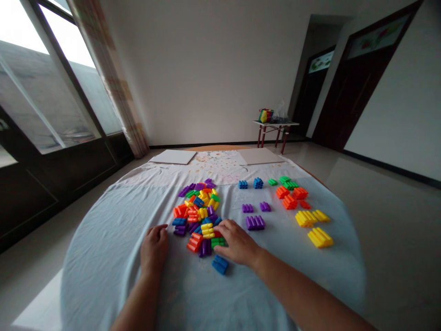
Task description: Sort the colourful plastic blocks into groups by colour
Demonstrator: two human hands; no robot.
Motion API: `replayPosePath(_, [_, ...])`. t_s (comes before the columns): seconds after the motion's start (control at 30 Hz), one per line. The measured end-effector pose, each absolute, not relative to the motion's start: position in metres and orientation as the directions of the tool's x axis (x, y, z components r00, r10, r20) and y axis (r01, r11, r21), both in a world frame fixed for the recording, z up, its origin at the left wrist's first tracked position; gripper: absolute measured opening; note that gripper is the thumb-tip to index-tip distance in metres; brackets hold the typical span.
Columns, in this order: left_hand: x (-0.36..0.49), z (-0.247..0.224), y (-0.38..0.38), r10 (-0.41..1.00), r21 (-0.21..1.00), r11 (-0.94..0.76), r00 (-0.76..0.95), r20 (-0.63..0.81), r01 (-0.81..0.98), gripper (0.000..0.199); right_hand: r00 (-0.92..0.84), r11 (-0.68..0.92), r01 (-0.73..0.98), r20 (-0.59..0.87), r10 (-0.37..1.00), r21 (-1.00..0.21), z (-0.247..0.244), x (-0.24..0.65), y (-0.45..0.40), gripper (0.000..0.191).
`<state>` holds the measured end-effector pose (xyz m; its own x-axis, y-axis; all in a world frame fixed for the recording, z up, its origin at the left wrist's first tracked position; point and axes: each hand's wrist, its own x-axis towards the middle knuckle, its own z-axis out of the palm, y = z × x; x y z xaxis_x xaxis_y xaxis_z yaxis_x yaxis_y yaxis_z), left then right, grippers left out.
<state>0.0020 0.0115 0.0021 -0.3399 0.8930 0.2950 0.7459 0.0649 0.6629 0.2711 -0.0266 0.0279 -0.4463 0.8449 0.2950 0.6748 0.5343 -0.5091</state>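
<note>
A mixed pile of ridged plastic blocks in purple, green, yellow, orange and blue lies at the middle of the table. My right hand reaches over the pile's right edge, fingers apart around a green block and a small red-orange piece; whether it grips either is unclear. My left hand rests on the cloth left of the pile, fingers curled, contents hidden. A blue block lies just below my right hand. To the right sit sorted groups: blue, purple, green, orange and yellow.
The round table wears a pale blue cloth. Two flat boards, a white one and a beige one, lie at its far edge. Beyond, a small table by the wall holds a colourful bag and clear plastic.
</note>
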Motion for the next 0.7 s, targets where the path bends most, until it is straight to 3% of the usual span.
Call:
replayPosePath(0.17, [0.001, 0.001, 0.012, 0.891, 0.672, 0.050, -0.337, 0.304, 0.739, 0.036, -0.433, 0.516, 0.720, 0.280, 0.857, -0.464, 0.023, 0.255, -0.003, 0.057])
replayPosePath(0.43, [0.003, 0.002, 0.010, 0.889, 0.702, 0.050, -0.352, 0.292, 0.710, 0.036, -0.510, 0.638, 0.638, 0.385, 0.770, -0.432, 0.023, 0.250, -0.006, 0.018])
replayPosePath(0.53, [0.003, 0.002, 0.010, 0.890, 0.712, 0.052, -0.356, 0.285, 0.700, 0.036, -0.539, 0.646, 0.641, 0.355, 0.763, -0.415, 0.028, 0.252, -0.010, 0.022])
replayPosePath(0.7, [0.003, 0.001, 0.010, 0.891, 0.725, 0.045, -0.356, 0.283, 0.687, 0.035, -0.467, 0.627, 0.651, 0.426, 0.775, -0.427, 0.035, 0.243, -0.015, 0.032])
